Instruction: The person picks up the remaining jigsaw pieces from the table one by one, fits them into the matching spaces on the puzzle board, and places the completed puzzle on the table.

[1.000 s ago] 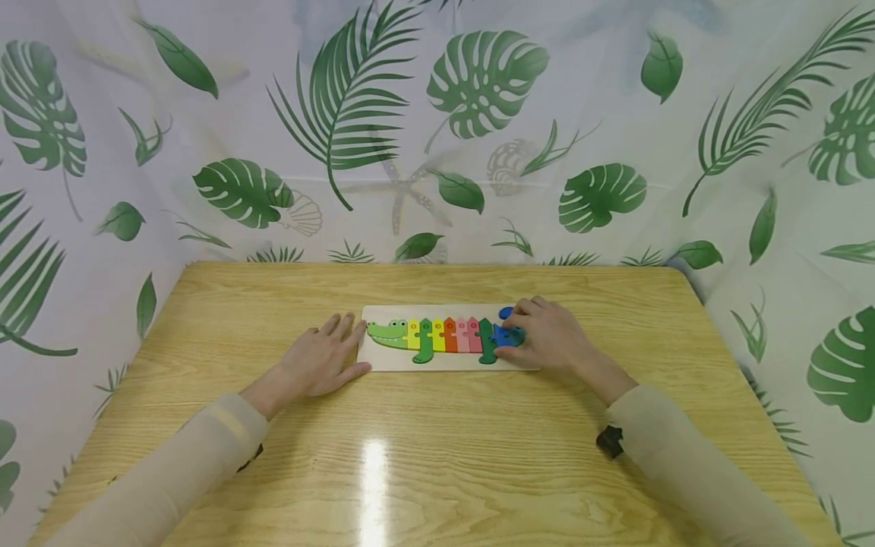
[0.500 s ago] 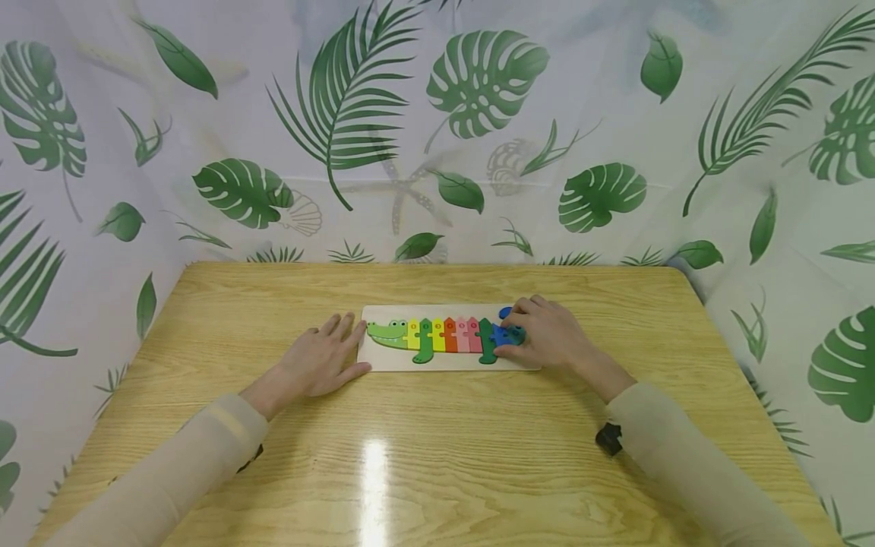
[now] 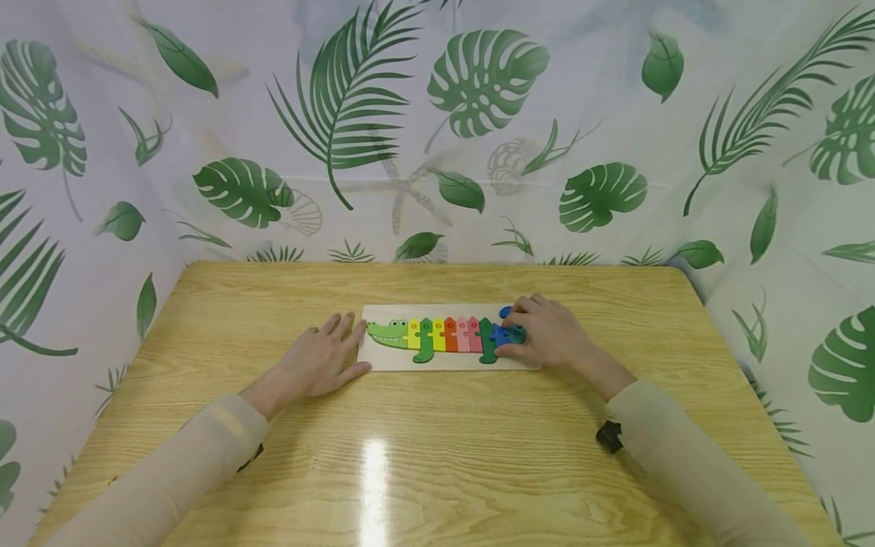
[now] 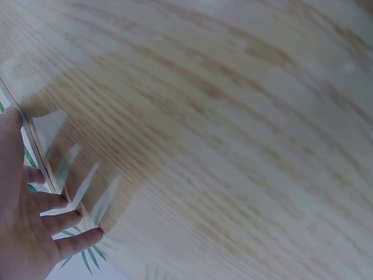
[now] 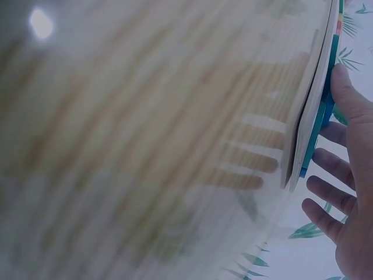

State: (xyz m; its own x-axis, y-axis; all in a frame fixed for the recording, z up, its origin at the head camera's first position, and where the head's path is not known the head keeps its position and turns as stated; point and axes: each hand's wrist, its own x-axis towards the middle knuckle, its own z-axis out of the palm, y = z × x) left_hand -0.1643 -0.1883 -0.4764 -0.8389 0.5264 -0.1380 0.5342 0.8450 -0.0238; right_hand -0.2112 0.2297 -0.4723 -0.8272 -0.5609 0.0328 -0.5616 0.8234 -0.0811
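A pale wooden puzzle board (image 3: 390,360) lies on the table, bearing a crocodile made of coloured interlocking pieces. Its light green head piece (image 3: 387,334) is at the left end. My left hand (image 3: 320,357) is spread at that end, with the thumb and index finger touching the board's edge. At the tail end, my right hand (image 3: 555,338) pinches a blue puzzle piece (image 3: 503,336) between thumb and fingers, beside the dark green leg piece (image 3: 487,346). The palm and fingers hide part of the tail. In the right wrist view, the thumb reaches over the board's edge (image 5: 304,125).
A small blue oval (image 3: 506,312) shows on the board just behind the right fingers. The wood-grain table (image 3: 437,448) extends around the board, and a white leaf-print cloth (image 3: 410,137) hangs behind it and at both sides.
The blue piece has shifted and turned slightly under the right fingers, close against the dark green leg piece. The left hand and the board have stayed put.
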